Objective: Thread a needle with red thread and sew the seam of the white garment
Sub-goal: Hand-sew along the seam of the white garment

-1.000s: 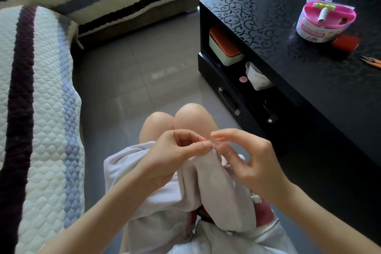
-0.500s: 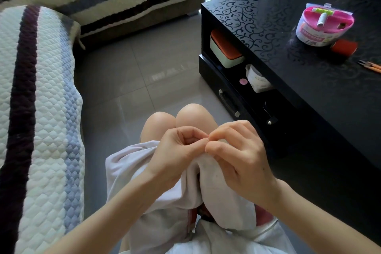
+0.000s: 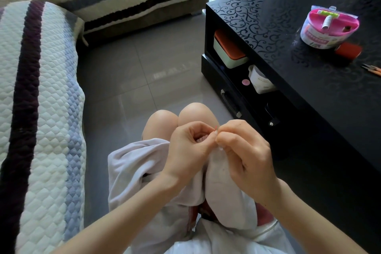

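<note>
Our two hands meet just above our knees (image 3: 193, 114), fingertips almost touching, and the next move turns on the small gap between them. Our left hand (image 3: 188, 150) is curled, thumb and forefinger pinching a raised fold of the white garment (image 3: 142, 173), which bunches under that hand and drapes down below both wrists. Our right hand (image 3: 246, 160) is curled too, its thumb and forefinger pinched together right at the top of that fold. We judge it has the needle, but the needle is too small to make out. A short bit of red thread (image 3: 215, 128) stands up just above the spot where the two pinches meet, pointing away from us. So the seam lies directly between the hands, its fold running from the fingertips back toward our body, and the right hand is the nearer one to the stitch point. We judge the coming pull must go up and out to the right, away from the left hand's grip. The red spool (image 3: 348, 51) lies well beyond the right hand on the black table (image 3: 309, 93).
</note>
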